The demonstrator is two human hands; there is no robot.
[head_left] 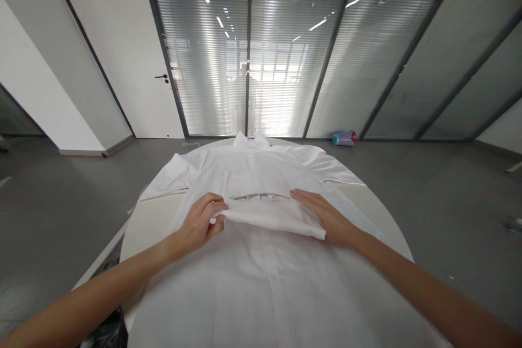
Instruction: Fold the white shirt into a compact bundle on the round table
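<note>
A white button-up shirt (244,288) lies spread front up, its collar at the far side and its sleeves out to both sides. Across its middle is a folded piece of white cloth (269,215) with a gap along its upper edge; whether it is separate from the shirt I cannot tell. My left hand (206,219) pinches the left end of this piece between thumb and fingers. At the right end rests my right hand (326,217), fingers stretched out flat along the cloth, its thumb hidden.
The shirt covers much of a round pale table (385,212). Beyond stand glass panels with blinds (281,87) and a white door (134,65). A blue and red cylindrical item (345,138) lies on the grey floor. Dark items (108,329) sit below the table's left edge.
</note>
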